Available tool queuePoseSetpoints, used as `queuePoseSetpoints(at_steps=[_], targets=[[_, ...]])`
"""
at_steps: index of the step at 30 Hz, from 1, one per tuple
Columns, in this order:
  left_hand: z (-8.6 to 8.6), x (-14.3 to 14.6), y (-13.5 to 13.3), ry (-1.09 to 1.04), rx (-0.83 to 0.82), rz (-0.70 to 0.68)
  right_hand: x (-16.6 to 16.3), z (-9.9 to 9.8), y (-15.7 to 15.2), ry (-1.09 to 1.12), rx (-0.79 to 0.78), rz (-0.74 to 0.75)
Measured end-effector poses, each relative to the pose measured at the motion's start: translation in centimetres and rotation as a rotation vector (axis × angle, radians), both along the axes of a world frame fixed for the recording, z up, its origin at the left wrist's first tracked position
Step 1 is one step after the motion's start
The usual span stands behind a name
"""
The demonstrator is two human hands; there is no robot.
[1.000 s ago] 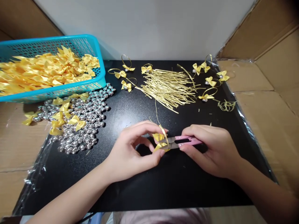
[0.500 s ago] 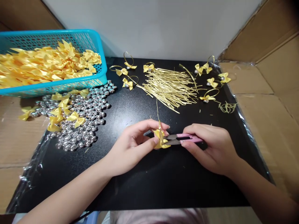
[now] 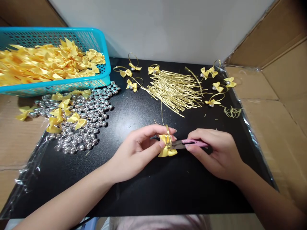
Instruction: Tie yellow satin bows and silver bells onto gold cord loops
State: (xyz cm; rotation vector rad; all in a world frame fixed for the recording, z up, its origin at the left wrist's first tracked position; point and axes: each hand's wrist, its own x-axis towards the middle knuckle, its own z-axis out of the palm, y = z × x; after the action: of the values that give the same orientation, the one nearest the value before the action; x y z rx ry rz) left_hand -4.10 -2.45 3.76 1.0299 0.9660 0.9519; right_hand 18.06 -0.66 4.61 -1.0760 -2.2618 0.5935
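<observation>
— Black surface [image 3: 144, 191] from side to side, cardboard [image 3: 275, 95] to left and right, a white wall behind. What are the hands on?
— The left hand [image 3: 134, 153] pinches a yellow bow [image 3: 168, 152] between thumb and fingertips, its grip closed tight on the ribbon. A gold cord [image 3: 168, 134] is looped at the bow's middle, and one loose end runs up and away over the surface.
— And the other?
— The right hand [image 3: 216, 155] has its grip closed around pink snips [image 3: 194, 142], thumb on top, fingers underneath. The blades point left and meet the cord at the bow. I cannot tell whether they are fully closed.
— Where does all that sit?
— Low centre, just above the surface, with the two hands close together.
— What lies around?
— Far left, a blue basket [image 3: 105, 68] heaped with ribbon bows [image 3: 48, 65]. In front of it is a spread of silver beads [image 3: 83, 127] with a few loose bows on top. Behind the hands is a pile of cut cords [image 3: 175, 91], with finished loops [image 3: 131, 84] on either side of it.
</observation>
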Motion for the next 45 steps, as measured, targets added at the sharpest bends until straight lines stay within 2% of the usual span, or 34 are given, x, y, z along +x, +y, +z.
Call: queuePoseSetpoints(at_steps=[11, 18, 24, 29, 39, 45], targets=[[0.0, 0.0, 0.0, -0.019, -0.019, -0.019, -0.4, 0.1, 0.0, 0.017, -0.008, -0.022], [-0.1, -0.1, 0.0, -0.065, -0.071, -0.019, 0.2, 0.1, -0.2, 0.074, 0.011, -0.085], [-0.3, 0.2, 0.0, -0.062, -0.061, 0.009, 0.1, -0.2, -0.4, 0.050, 0.040, -0.078], [-0.5, 0.2, -0.2, -0.081, -0.072, -0.019, -0.1, -0.3, -0.5, 0.039, 0.035, -0.069], [-1.0, 0.0, -0.5, -0.005, 0.040, -0.056, -0.1, -0.4, -0.5, -0.068, 0.088, -0.072], [-0.7, 0.1, -0.4, -0.101, -0.054, -0.048, 0.2, -0.5, -0.3, -0.069, 0.094, -0.057]])
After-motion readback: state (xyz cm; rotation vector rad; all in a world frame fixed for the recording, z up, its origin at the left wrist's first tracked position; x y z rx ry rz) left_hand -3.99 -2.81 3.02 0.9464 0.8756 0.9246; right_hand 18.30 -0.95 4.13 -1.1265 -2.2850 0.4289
